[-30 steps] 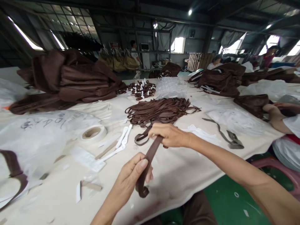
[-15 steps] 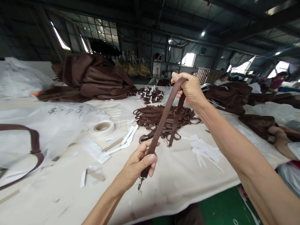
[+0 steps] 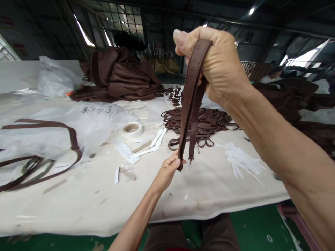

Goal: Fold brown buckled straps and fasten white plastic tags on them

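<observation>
My right hand is raised high and close to the camera, closed on the folded middle of a brown strap. The strap hangs down doubled, both ends near the table. My left hand pinches one lower end of it just above the white table. The other end dangles free beside my left hand, with a small metal clip at its tip. Behind the strap lies a pile of similar brown straps.
A roll of white tape and white paper strips lie on the table. Clear plastic bags with loose brown straps lie at the left. Heaps of brown fabric sit at the back; another heap at the right.
My right hand has lifted the strap's fold from table level to high in front of the camera. My left hand slid down to the strap's end, and the strap now hangs doubled.
</observation>
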A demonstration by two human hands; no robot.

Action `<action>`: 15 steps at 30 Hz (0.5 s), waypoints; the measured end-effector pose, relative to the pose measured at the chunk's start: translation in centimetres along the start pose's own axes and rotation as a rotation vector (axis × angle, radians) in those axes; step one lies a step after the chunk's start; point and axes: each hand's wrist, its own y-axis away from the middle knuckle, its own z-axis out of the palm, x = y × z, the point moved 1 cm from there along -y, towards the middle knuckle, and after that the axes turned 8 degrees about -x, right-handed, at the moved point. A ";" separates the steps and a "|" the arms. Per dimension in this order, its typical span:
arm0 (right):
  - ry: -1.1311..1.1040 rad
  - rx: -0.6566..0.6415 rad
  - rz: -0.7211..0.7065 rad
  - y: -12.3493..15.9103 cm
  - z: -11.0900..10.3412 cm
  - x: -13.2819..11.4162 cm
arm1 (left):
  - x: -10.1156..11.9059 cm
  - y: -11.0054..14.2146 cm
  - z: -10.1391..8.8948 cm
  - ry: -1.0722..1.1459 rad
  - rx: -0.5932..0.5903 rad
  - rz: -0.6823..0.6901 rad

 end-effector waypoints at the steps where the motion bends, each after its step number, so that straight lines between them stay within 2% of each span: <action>1: -0.014 0.011 0.005 0.0 0.4 -0.2 | -0.4 -0.4 0.1 0.031 -0.016 -0.008; 4: -0.054 0.050 -0.010 0.0 0.7 -0.8 | -1.4 -1.9 0.7 0.104 -0.009 -0.026; 7: -0.066 0.094 -0.018 0.1 -0.2 -1.2 | -1.9 -3.4 1.1 0.131 0.022 0.032; 11: -0.116 0.208 0.027 0.5 -3.0 -0.9 | -1.8 -4.1 1.2 0.062 -0.019 0.074; 15: -0.148 0.176 0.033 1.2 -6.0 0.5 | -1.9 -3.5 1.8 0.041 -0.152 0.005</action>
